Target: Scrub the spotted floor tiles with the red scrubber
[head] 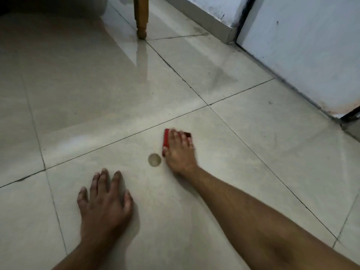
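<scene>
My right hand lies on top of the red scrubber and holds it against a pale floor tile, thumb on its near left edge; the hand hides most of the scrubber and is blurred. A round brownish spot marks the tile just left of and below the scrubber. My left hand rests flat on the same tile nearer to me, fingers spread, holding nothing.
A wooden furniture leg stands on the floor at the top centre. A white wall and door panel run along the right, with a dark gap at the floor. Dark grout lines cross the glossy tiles.
</scene>
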